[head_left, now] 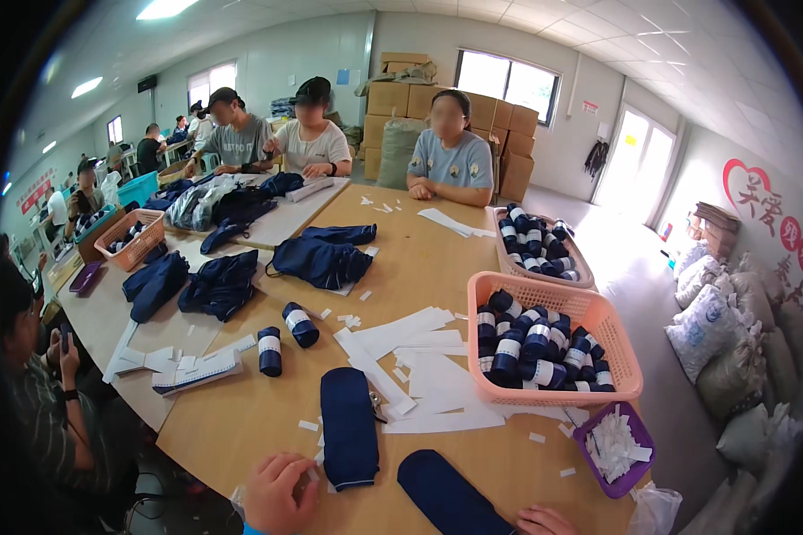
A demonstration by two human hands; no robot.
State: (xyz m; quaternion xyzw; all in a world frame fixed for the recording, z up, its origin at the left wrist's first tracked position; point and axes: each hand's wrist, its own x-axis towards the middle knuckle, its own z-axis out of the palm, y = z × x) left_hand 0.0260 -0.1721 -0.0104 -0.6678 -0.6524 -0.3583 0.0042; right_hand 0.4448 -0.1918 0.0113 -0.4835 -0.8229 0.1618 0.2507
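My left hand (279,493) is at the table's near edge, palm down with its fingers loosely curved and nothing visible in it. Just right of it lies a long folded navy cloth (349,428), flat on the table. A second folded navy cloth (451,493) lies at a slant between my hands. My right hand (544,520) shows only in part at the lower edge, fingers stretched beside that second cloth's near end. Two navy cloth rolls with white paper bands, one upright roll (269,351) and one tilted roll (301,325), stand farther off.
A pink basket (629,343) of banded rolls stands at right, another basket (584,267) behind it. A purple tray (638,473) holds paper scraps. White paper strips (437,383) cover the middle. Navy garments (321,261) lie farther off. Several people sit around the table.
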